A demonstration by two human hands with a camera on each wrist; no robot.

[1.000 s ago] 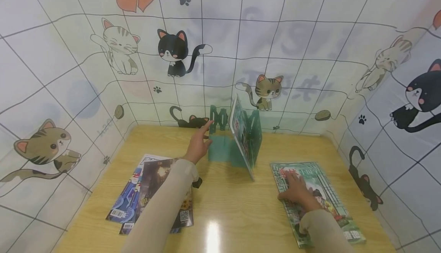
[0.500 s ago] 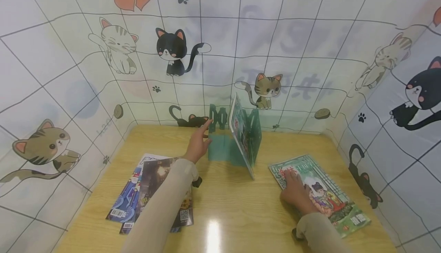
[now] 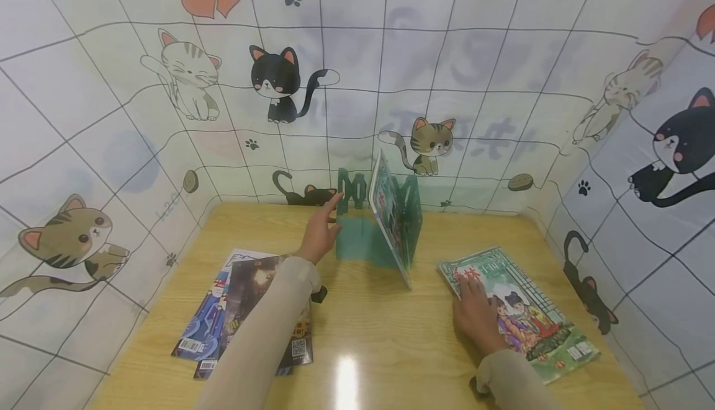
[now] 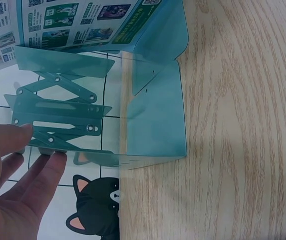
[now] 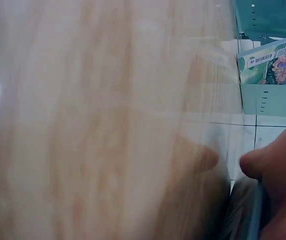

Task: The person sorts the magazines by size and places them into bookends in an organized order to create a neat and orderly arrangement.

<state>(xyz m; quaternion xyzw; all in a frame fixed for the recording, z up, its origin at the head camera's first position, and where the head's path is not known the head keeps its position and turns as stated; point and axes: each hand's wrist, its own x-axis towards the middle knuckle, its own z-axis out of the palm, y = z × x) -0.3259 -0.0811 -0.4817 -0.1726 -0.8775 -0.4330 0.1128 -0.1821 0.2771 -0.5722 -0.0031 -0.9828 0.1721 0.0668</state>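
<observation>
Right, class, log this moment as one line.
left hand: holds green bookend; right hand: touches rightmost magazine; bookend: contains standing magazine

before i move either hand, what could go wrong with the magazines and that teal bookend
The standing magazine juts past the front of the teal bookend, so a bump might swing or tip it. The left hand is right at one end of the bookend; a push there could shift it, magazine included. The left sleeve passes over the dark magazine and might drag it if lowered.
</observation>
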